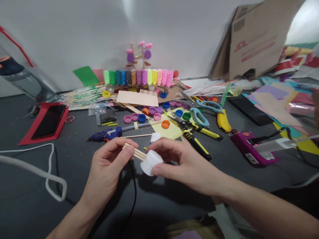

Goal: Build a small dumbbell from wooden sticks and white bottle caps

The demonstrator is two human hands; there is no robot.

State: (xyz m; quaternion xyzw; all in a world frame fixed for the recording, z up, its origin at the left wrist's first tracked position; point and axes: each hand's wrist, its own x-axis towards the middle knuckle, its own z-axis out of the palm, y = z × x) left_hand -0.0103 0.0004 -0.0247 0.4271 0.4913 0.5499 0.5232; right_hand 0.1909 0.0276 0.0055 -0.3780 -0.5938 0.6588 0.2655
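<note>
My left hand (109,162) pinches a few short wooden sticks (139,154) between thumb and fingers. The sticks slant down to the right and meet a white plastic cap (151,162). Around that cap my right hand (174,161) is closed, thumb below and fingers above. Whether the sticks are fixed to the cap, I cannot tell. Just behind the fingers stands another white cap (155,137), partly hidden. Beyond my left hand a blue glue gun (107,133) lies on the table, with a clear glue stick in its back end.
Coloured bottle caps (142,118) lie scattered mid-table. To their right are yellow-black pliers (196,141) and blue-handled scissors (199,116). A phone (48,122) rests on red paper at left. A purple device (254,149) sits at right. Clay packets (139,77) line the wall; a white cable (57,179) loops left.
</note>
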